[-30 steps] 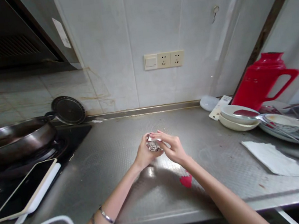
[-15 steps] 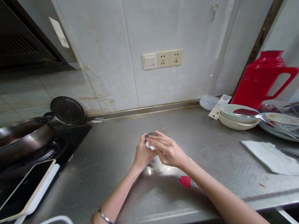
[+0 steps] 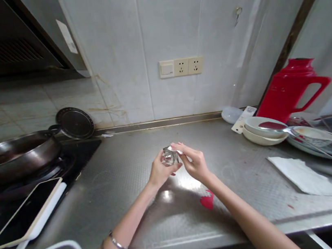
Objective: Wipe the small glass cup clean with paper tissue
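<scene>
My left hand [image 3: 158,171] is closed around a small clear glass [image 3: 169,157] just above the middle of the steel counter [image 3: 129,212]. Its thumb lies along the near side of the glass. At the right of the rim, my right hand [image 3: 196,164] pinches a bit of white tissue [image 3: 176,150] between its fingers. Part of the tissue is hidden by those fingers. Below the right wrist, a jagged red scrap [image 3: 207,200] lies on the counter.
A pan [image 3: 19,157] sits on the stove at left, with a phone [image 3: 26,214] and white cable in front. At right stand a red thermos [image 3: 287,91], stacked bowls [image 3: 263,137], a plate with utensils [image 3: 311,147] and a folded white napkin [image 3: 303,175].
My right hand has drawn back slightly to the right from over the glass with the tissue, uncovering the glass. The left hand stays around it.
</scene>
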`<state>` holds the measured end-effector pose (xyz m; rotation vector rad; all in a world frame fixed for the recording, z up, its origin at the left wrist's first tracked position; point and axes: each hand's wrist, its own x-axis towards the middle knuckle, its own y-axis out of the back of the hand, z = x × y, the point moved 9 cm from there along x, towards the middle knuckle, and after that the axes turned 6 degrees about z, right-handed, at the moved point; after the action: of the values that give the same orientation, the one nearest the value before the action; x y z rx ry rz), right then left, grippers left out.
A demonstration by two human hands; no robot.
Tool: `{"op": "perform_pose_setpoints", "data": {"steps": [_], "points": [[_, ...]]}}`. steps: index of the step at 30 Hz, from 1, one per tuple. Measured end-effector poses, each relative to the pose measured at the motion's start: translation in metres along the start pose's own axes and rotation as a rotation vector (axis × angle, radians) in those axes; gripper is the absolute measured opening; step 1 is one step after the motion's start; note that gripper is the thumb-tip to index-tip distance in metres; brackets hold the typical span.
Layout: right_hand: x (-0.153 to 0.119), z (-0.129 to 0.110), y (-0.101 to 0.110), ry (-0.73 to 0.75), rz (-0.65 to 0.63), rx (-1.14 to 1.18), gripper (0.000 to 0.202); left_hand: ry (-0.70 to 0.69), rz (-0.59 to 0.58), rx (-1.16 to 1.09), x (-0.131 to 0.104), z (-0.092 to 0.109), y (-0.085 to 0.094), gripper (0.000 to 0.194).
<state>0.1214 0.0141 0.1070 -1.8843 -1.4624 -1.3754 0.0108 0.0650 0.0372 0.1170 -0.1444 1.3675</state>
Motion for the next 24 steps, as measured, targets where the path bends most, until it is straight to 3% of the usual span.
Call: {"op": "perform_pose_setpoints", "data": {"steps": [7,10,14,16,20,24], "points": [[-0.004,-0.01,-0.001,0.035,-0.04,0.106,0.03,0.032,0.064,-0.036,0.003,0.002,0.008,0.066],[-0.003,-0.001,0.001,-0.125,-0.019,0.164,0.025,0.024,0.073,-0.019,0.005,-0.001,0.011,0.065],[-0.004,0.03,0.016,-0.438,0.178,0.134,0.03,-0.025,0.082,0.03,0.006,-0.002,0.012,0.074],[-0.004,0.042,0.016,-0.534,0.198,0.167,0.035,-0.097,0.076,0.085,0.005,0.003,0.01,0.078],[-0.009,0.058,-0.01,-0.714,0.019,0.415,0.037,-0.205,0.024,0.125,0.001,0.012,0.001,0.079],[-0.012,0.045,-0.03,-0.742,-0.172,0.586,0.038,-0.114,0.005,0.063,0.0,0.005,0.0,0.077]]}}
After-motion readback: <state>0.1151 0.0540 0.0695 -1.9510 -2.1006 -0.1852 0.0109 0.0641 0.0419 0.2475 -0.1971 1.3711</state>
